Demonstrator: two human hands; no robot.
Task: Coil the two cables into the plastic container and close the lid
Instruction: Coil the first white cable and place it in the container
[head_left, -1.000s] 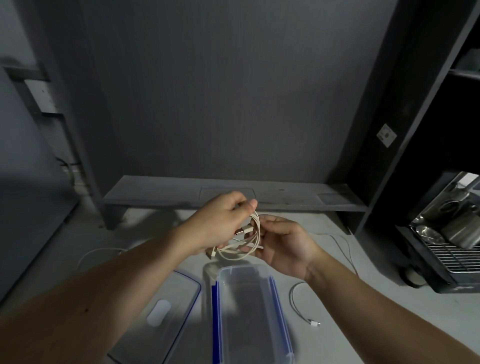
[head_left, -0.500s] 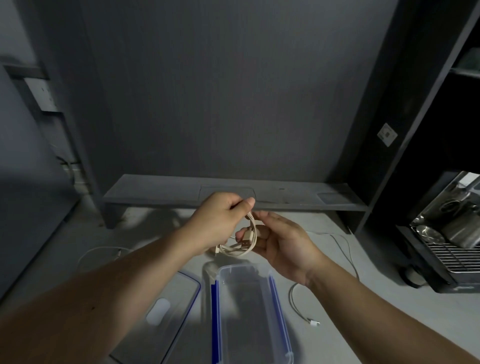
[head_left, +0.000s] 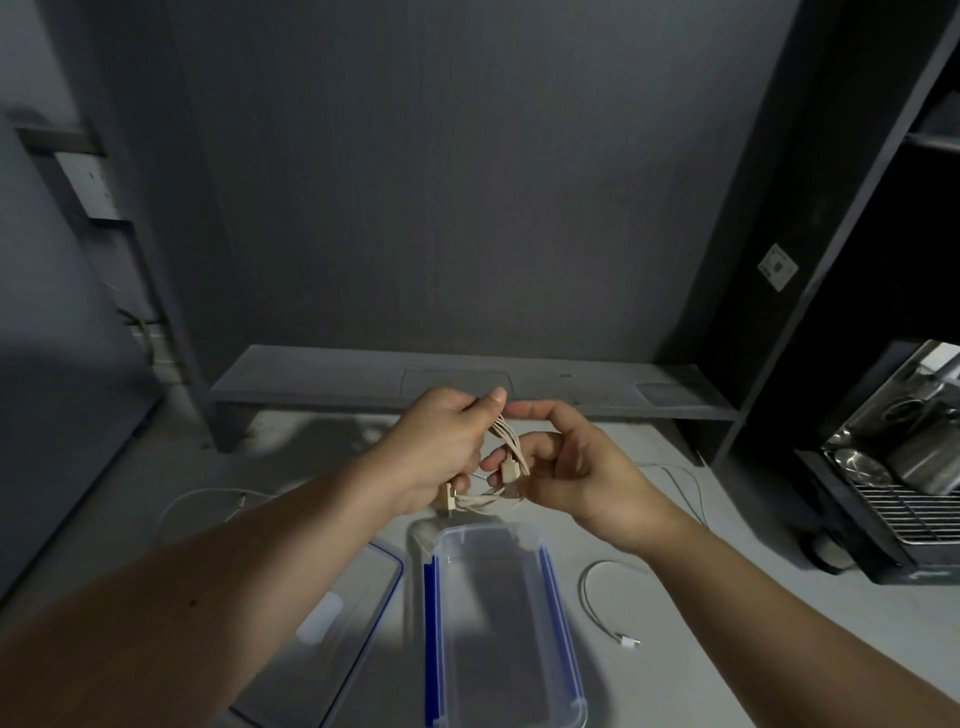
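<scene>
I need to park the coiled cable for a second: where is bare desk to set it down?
Bare desk lies right of the white cable, toward the dark rack, and behind the open container, under both hands. The container is empty too. Left is crowded: the lid lies against the container, another white cable loops behind it.

My pale grey worktop (head_left: 727, 649) carries a clear rectangular plastic container with blue side clips (head_left: 498, 623), open at the top. Just to its left lies the flat clear plastic lid with a blue rim (head_left: 332, 639). To the container's right a thin white cable (head_left: 597, 603) curls loosely, its plug end nearest me. Another thin white cable (head_left: 208, 501) loops at the far left. A low grey riser shelf (head_left: 322, 384) stands along the back.
</scene>
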